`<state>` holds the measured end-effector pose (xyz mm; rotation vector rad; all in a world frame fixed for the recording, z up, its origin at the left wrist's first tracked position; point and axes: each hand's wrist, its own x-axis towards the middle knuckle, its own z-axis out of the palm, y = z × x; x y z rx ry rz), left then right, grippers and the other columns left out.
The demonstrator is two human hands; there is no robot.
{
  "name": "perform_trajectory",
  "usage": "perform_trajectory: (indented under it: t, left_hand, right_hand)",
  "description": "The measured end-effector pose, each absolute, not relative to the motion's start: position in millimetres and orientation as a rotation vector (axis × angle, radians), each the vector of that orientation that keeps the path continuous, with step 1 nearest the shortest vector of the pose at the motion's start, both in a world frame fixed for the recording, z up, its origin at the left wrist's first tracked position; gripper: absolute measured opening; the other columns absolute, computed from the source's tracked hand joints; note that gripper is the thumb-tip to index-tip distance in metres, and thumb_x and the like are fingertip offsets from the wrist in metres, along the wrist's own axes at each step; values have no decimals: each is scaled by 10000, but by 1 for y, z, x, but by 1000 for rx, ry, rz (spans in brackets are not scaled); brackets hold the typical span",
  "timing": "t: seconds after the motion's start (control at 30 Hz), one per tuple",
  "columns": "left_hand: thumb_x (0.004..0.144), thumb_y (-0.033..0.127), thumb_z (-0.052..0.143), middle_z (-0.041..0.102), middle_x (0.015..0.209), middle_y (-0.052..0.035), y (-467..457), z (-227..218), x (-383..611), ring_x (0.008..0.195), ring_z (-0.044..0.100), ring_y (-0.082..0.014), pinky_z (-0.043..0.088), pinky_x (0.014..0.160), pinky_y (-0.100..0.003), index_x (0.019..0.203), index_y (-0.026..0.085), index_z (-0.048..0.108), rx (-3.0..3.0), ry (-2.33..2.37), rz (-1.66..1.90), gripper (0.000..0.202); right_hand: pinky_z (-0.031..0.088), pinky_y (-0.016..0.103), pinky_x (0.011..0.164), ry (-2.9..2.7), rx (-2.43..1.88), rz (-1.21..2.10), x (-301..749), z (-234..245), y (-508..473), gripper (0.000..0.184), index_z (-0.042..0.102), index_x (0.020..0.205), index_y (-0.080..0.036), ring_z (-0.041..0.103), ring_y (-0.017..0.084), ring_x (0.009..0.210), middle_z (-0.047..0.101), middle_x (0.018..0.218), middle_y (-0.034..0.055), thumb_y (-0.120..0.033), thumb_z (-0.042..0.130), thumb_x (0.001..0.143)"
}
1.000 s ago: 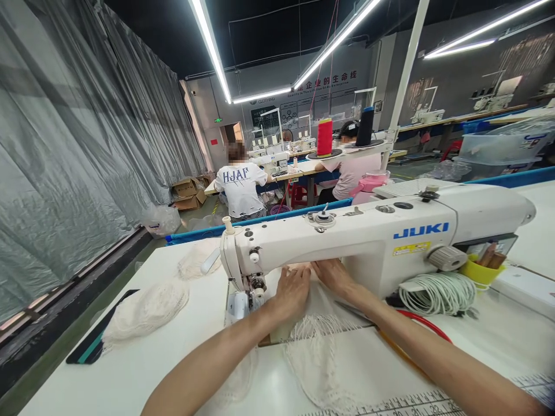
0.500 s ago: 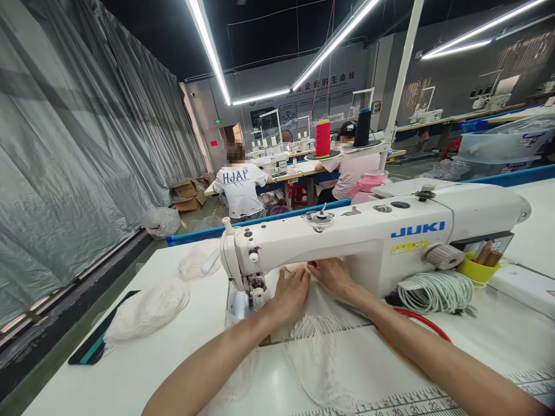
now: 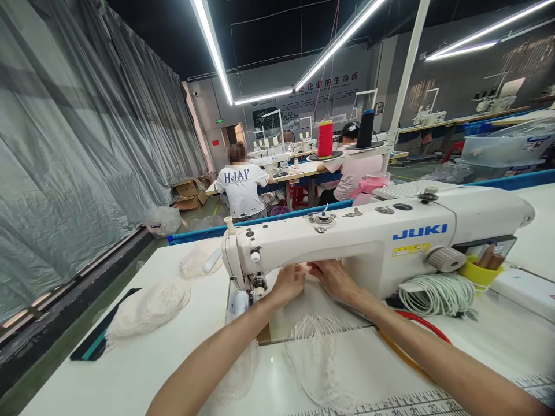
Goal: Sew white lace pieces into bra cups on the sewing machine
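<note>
A white JUKI sewing machine (image 3: 373, 234) stands across the table. Under its arm lies a white lace fabric piece (image 3: 318, 341) that spreads toward me. My left hand (image 3: 288, 283) rests on the fabric just right of the needle area, fingers curled and pinching the cloth. My right hand (image 3: 333, 278) lies beside it, deeper under the machine arm, fingers pressing and gripping the same fabric. The fingertips of both hands are partly hidden by the machine.
Two heaps of white lace (image 3: 147, 306) lie at the left by a dark mat (image 3: 93, 344). A coil of white cord (image 3: 436, 292) and a yellow cup (image 3: 477, 271) sit at the right. Thread cones (image 3: 325, 138) stand behind. Two people sit at far tables.
My left hand has slid forward and curled its fingers, exposing more of the machine bed near me. The right hand has barely moved.
</note>
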<state>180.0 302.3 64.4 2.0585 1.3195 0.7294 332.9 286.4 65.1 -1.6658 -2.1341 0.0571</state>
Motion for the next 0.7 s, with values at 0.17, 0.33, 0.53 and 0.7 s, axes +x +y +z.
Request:
perform_trajectory:
  t: [0.17, 0.33, 0.53, 0.7]
  left_hand:
    - [871, 232, 471, 689, 905, -80, 311, 61, 187, 885, 638, -191, 477, 789, -280, 833, 133, 630, 1795, 1394, 839, 191]
    - [892, 309, 536, 652, 967, -65, 324, 50, 188, 885, 620, -170, 495, 816, -358, 930, 118, 617, 1619, 1491, 910, 211]
    - [893, 338, 545, 654, 950, -52, 325, 49, 187, 902, 619, -167, 492, 852, -380, 889, 121, 627, 1537, 1499, 892, 233]
    - [867, 133, 506, 686, 926, -66, 317, 58, 187, 900, 635, -166, 486, 856, -337, 848, 123, 641, 1584, 1471, 873, 136]
  right_hand:
    - [506, 337, 732, -2152, -1563, 106, 333, 62, 290, 204, 610, 878, -138, 609, 144, 792, 633, 847, 10, -329, 545, 907]
    - [467, 296, 652, -2135, -1510, 130, 333, 62, 291, 269, 616, 776, -148, 592, 137, 676, 642, 735, 9, -361, 518, 908]
    - [473, 316, 697, -2105, -1510, 124, 336, 64, 291, 251, 641, 822, -148, 623, 169, 764, 679, 808, 43, -329, 496, 918]
    - [511, 339, 736, -2107, -1594, 119, 334, 61, 293, 213, 619, 868, -136, 617, 142, 780, 645, 848, 12, -329, 540, 911]
